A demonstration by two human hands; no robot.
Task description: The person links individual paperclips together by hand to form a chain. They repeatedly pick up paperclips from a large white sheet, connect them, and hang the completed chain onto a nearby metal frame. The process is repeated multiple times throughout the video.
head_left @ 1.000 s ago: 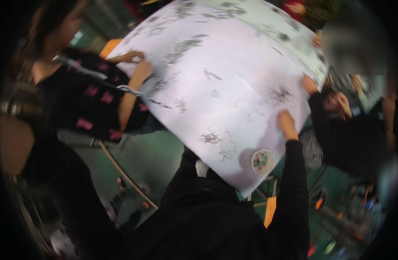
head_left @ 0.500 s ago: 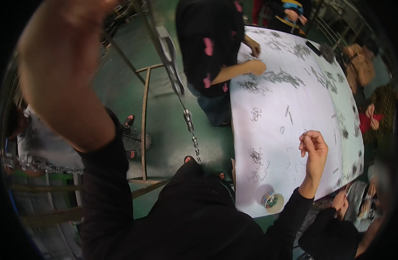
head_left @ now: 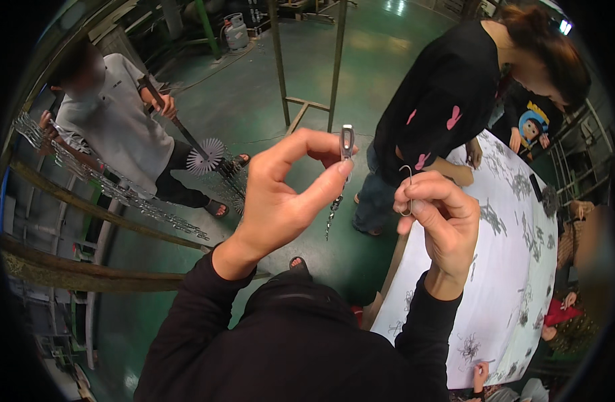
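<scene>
In front of my chest, my left hand [head_left: 280, 191] pinches a flat, slotted metal link [head_left: 347, 142] between thumb and forefinger. Below it dangles a string of similar shiny links [head_left: 333, 218], smaller toward the floor. My right hand [head_left: 448, 214], a short way to the right, grips a thin S-shaped wire hook [head_left: 410, 177] in its fingertips. The hook's curved upper end sticks up free, apart from the link. Both hands are raised above the green floor and the table's left edge.
At the right stands a white-topped table [head_left: 501, 271] with piles of wire hooks [head_left: 468, 347]. A person in black [head_left: 448, 87] leans over its far end. To the left, another person [head_left: 123, 110] holds a rod with a spiked wheel [head_left: 205, 157], beside wooden rails [head_left: 93, 276] and hanging metal strands [head_left: 130, 189].
My left hand has come down from high at the left and now pinches the metal link. My right hand has lifted off the table side with the hook. The view has tilted up.
</scene>
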